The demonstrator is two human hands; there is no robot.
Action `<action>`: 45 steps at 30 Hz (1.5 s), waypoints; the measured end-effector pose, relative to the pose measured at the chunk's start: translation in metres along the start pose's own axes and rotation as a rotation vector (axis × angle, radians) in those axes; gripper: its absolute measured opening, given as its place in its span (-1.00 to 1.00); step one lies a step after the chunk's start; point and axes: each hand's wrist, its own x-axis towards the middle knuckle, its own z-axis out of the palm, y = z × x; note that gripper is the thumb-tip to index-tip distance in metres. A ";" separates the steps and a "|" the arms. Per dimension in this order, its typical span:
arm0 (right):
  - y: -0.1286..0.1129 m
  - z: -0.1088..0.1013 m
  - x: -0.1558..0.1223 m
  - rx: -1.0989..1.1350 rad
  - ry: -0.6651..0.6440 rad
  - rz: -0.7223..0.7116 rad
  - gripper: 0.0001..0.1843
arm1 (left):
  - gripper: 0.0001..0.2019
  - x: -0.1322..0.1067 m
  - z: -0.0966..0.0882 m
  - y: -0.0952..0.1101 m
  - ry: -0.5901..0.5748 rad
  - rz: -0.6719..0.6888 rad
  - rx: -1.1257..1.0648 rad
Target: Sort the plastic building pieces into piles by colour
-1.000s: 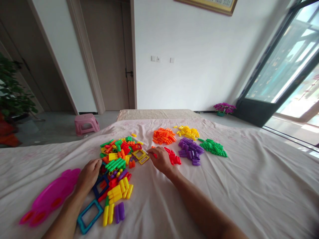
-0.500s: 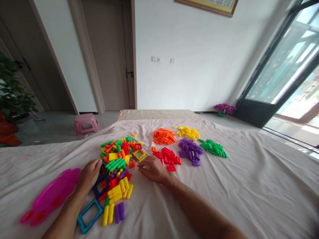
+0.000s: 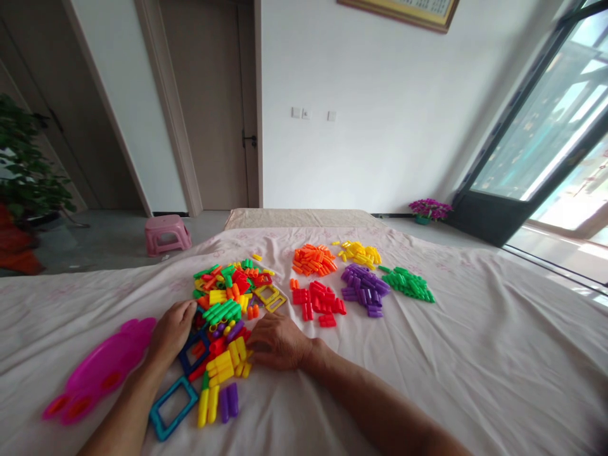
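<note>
A mixed heap of colourful plastic toy pieces (image 3: 223, 310) lies on the cloth in front of me. My left hand (image 3: 175, 326) rests at the heap's left edge, its fingers curled beside a dark blue square frame (image 3: 187, 360); whatever they may hold is hidden. At the heap's right side, my right hand (image 3: 280, 341) reaches in palm down, fingers bent and slightly apart, near yellow pieces (image 3: 237, 351) and red ones. Nothing shows in it. Closer to me lie a teal frame (image 3: 159, 427), yellow sticks (image 3: 208, 405) and purple sticks (image 3: 228, 402).
Single-colour piles lie beyond my right hand: orange (image 3: 313, 260), yellow (image 3: 360, 253), red (image 3: 323, 297), purple (image 3: 365, 286) and green (image 3: 408, 284). A magenta plastic tray (image 3: 102, 367) is left of my left arm. A pink stool (image 3: 167, 234) stands on the floor.
My right hand has moved left and nearer to me, from beside the red pile to the mixed heap's edge. Red pieces it covered now show. My left hand stays nearly in place.
</note>
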 end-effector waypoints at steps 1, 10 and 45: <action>-0.001 0.000 0.000 -0.005 0.005 0.010 -0.74 | -0.54 0.000 0.000 0.000 -0.001 -0.001 0.001; 0.007 0.001 0.010 -0.127 0.159 0.250 -0.52 | -0.54 0.000 0.001 0.000 -0.008 -0.008 0.016; 0.091 -0.058 -0.003 -0.163 0.265 0.790 -0.61 | -0.55 0.001 0.004 -0.005 -0.013 -0.009 -0.028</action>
